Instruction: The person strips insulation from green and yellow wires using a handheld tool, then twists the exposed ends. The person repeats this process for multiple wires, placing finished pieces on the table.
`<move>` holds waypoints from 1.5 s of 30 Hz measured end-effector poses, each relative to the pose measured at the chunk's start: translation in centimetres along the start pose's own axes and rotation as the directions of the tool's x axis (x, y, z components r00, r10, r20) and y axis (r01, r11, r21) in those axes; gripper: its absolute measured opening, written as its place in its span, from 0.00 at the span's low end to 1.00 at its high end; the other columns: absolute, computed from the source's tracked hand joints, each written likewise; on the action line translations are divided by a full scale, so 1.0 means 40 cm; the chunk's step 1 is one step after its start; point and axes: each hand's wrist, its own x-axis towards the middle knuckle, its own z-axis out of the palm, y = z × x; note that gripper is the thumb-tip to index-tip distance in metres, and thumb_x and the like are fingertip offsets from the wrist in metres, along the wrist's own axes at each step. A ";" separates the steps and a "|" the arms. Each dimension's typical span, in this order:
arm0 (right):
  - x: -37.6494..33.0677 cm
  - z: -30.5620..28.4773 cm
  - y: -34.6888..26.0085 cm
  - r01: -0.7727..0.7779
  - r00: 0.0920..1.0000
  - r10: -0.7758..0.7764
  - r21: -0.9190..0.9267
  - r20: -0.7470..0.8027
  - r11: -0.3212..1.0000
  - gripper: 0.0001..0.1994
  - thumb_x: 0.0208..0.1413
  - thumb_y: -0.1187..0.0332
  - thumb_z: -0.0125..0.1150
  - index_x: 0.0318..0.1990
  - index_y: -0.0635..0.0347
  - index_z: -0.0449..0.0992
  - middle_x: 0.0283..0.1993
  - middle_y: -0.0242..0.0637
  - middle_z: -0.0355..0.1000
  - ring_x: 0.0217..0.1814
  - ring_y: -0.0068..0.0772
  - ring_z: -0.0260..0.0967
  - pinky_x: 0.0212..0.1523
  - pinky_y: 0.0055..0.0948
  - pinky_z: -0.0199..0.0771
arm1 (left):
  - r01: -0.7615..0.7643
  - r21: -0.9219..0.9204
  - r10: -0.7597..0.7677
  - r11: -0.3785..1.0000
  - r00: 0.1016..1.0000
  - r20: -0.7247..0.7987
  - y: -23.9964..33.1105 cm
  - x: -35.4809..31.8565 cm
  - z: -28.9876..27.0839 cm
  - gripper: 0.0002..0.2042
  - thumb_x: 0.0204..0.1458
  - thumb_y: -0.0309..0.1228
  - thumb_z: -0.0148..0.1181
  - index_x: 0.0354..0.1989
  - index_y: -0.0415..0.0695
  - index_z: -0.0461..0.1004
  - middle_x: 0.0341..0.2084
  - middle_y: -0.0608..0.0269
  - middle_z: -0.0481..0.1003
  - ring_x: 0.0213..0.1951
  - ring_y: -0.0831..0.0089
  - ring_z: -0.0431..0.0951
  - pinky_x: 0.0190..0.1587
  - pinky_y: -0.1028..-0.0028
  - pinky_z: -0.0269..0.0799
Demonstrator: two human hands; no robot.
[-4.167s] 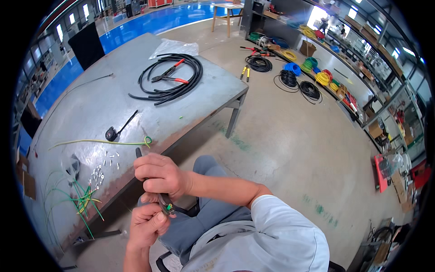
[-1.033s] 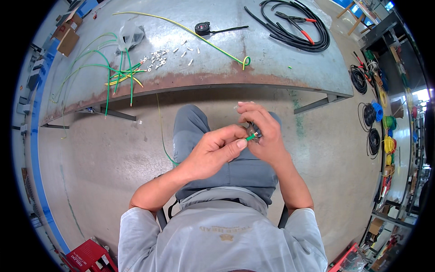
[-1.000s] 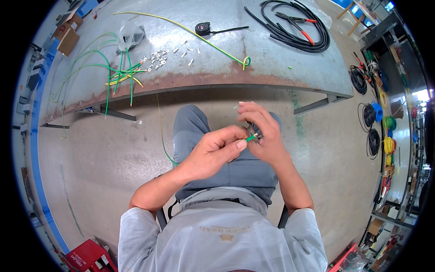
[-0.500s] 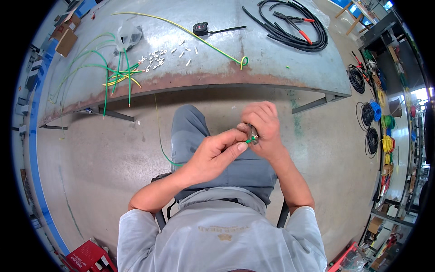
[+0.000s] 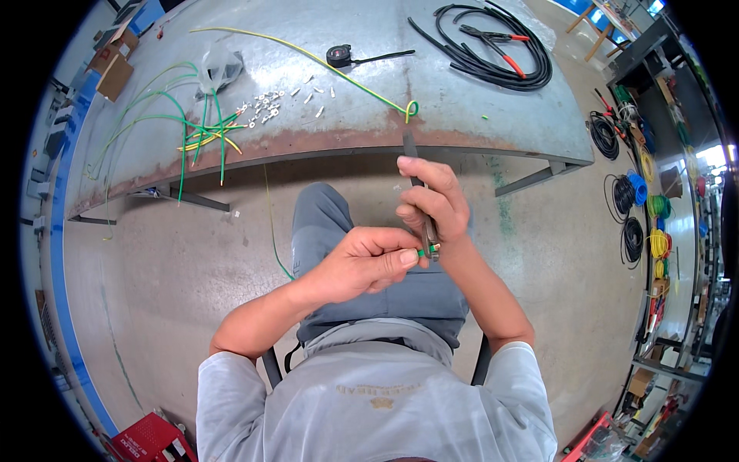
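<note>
My left hand [image 5: 369, 258] is closed on a green wire [image 5: 422, 252], pinching it between thumb and fingers just short of the wire's end. The wire's tail hangs behind that hand and runs up toward the table's front edge. My right hand [image 5: 439, 202] grips a dark, long-handled tool [image 5: 411, 154] that looks like pliers. Its head [image 5: 433, 252] is at the wire's end, where a bit of copper colour shows. The tool's handle points away from me toward the table. Both hands are above my lap, and fingers partly hide the tool.
On the metal table [image 5: 308, 138] lie green-yellow wires [image 5: 204, 135], loose cable lugs [image 5: 265, 106], a plastic bag [image 5: 221, 68], a tape measure [image 5: 339, 55], a looped wire [image 5: 323, 58] and black cable [image 5: 539, 77] with a red-handled cutter [image 5: 493, 38]. Shelving with coils [image 5: 658, 245] stands right.
My right hand has opened its fingers somewhat and turned, so the tool's long handle now shows pointing at the table. Both hands have moved slightly nearer to me; the wire is still held.
</note>
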 end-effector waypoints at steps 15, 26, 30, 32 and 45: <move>0.035 -0.017 -0.018 -0.086 0.982 0.108 -0.137 0.158 0.987 0.11 0.55 0.67 0.71 0.30 0.60 0.74 0.41 0.43 0.74 0.27 0.42 0.71 0.25 0.40 0.70 | -0.073 0.109 0.080 0.991 0.995 -0.055 0.024 -0.015 -0.008 0.14 0.73 0.36 0.55 0.49 0.37 0.80 0.21 0.76 0.65 0.22 0.86 0.57 0.23 0.77 0.51; -0.060 -0.204 -0.113 -0.734 0.158 0.728 -0.413 0.668 0.538 0.36 0.55 0.45 0.72 0.63 0.61 0.71 0.31 0.40 0.76 0.30 0.39 0.76 0.29 0.40 0.74 | -0.133 0.978 0.674 0.160 0.739 -0.010 -0.215 0.107 -0.087 0.09 0.59 0.22 0.64 0.48 0.40 0.78 0.25 0.56 0.73 0.23 0.61 0.77 0.25 0.66 0.71; -0.035 -0.283 -0.046 -0.870 -0.382 0.524 -0.488 0.761 0.074 0.36 0.61 0.43 0.66 0.69 0.57 0.69 0.33 0.30 0.76 0.30 0.20 0.71 0.26 0.27 0.68 | -0.044 0.999 0.613 0.019 0.790 0.023 -0.312 0.127 -0.071 0.11 0.57 0.22 0.64 0.48 0.41 0.77 0.23 0.57 0.71 0.24 0.58 0.79 0.24 0.61 0.74; -0.069 -0.284 -0.047 -0.839 -0.395 0.576 -0.536 0.716 0.091 0.33 0.61 0.45 0.67 0.66 0.57 0.71 0.32 0.31 0.75 0.29 0.22 0.71 0.27 0.29 0.69 | -0.035 0.999 0.596 0.015 0.803 0.019 -0.344 0.141 -0.070 0.11 0.58 0.23 0.64 0.49 0.41 0.77 0.23 0.57 0.71 0.24 0.58 0.79 0.24 0.61 0.74; -0.194 -0.196 -0.060 -0.993 -0.116 0.800 -0.095 0.588 -0.074 0.11 0.60 0.67 0.67 0.42 0.69 0.79 0.32 0.41 0.79 0.35 0.34 0.77 0.39 0.36 0.77 | -0.068 0.983 0.629 0.172 0.775 -0.057 -0.275 0.123 -0.073 0.10 0.60 0.22 0.63 0.49 0.40 0.77 0.27 0.53 0.76 0.26 0.53 0.79 0.26 0.59 0.74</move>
